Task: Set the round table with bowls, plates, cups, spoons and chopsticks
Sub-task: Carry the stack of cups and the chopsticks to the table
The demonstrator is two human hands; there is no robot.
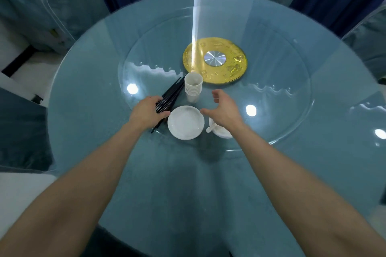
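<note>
bowls: my right hand and wrist cover most of the stack, can't count them
spoon: only one end shows
chopsticks: mid-length hidden under my left hand, number unclear
cups: stacked rims too fine to count
gold disc: relief too small to read, glare streak across it
chairs: cut by frame edges
forearms: run off bottom edge

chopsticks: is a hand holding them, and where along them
The left hand grips the black chopsticks bundle near its nearer end; the right hand holds nothing.
</note>
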